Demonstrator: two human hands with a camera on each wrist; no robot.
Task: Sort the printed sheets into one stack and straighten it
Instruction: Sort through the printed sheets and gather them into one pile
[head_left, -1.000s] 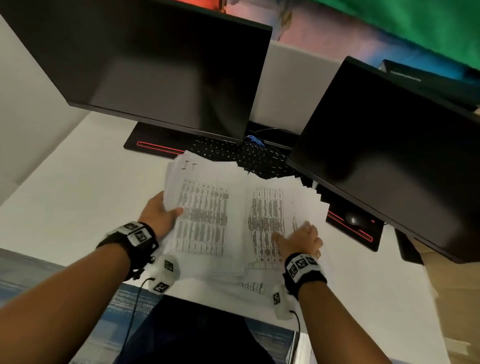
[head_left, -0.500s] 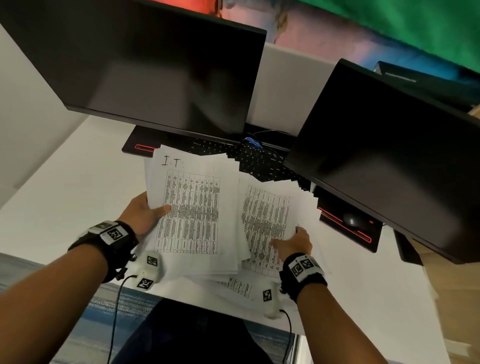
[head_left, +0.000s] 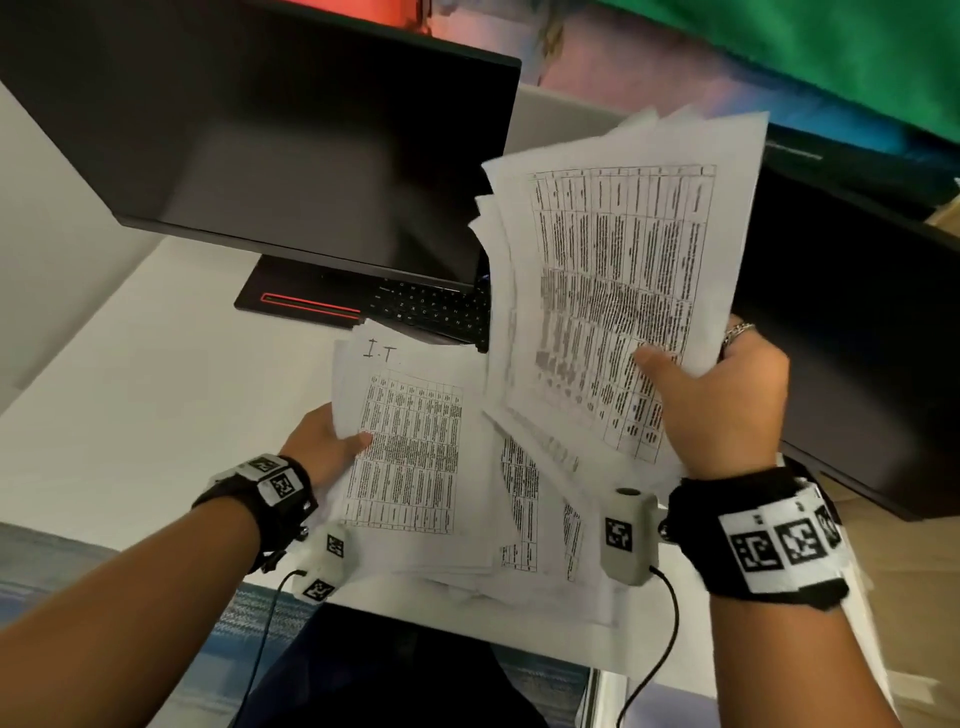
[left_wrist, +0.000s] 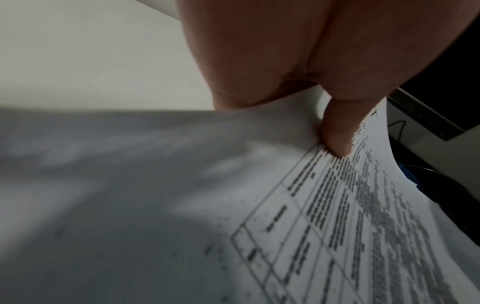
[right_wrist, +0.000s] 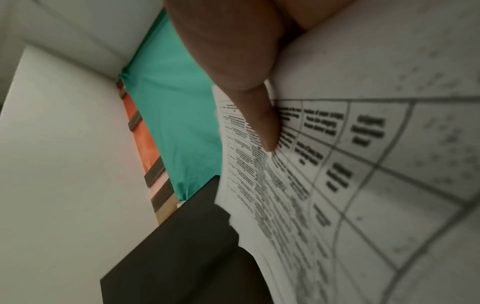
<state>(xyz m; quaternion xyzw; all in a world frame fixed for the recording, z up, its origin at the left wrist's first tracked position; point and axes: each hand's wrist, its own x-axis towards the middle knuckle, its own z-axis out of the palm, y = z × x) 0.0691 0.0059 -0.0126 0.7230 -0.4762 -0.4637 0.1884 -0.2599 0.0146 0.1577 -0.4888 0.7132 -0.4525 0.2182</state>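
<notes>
My right hand (head_left: 722, 395) grips a thick, fanned bundle of printed sheets (head_left: 618, 291) and holds it lifted and tilted in front of the right monitor; its thumb (right_wrist: 262, 123) presses the top page. My left hand (head_left: 324, 447) holds the left edge of a second bundle of sheets (head_left: 410, 457), marked "I.T" at the top, low over the desk; its thumb (left_wrist: 335, 133) lies on the printed table. More loose sheets (head_left: 535, 525) lie spread under and between the two bundles at the desk's front edge.
Two dark monitors stand close behind: the left monitor (head_left: 270, 135) and the right monitor (head_left: 857, 332). A black keyboard (head_left: 431, 306) and a red-striped base (head_left: 306, 304) lie under the left one. The white desk (head_left: 135, 395) extends to the left.
My right hand has taken hold of the right bundle and lifted it up off the desk toward the right monitor. The left hand keeps its bundle, which shifted slightly.
</notes>
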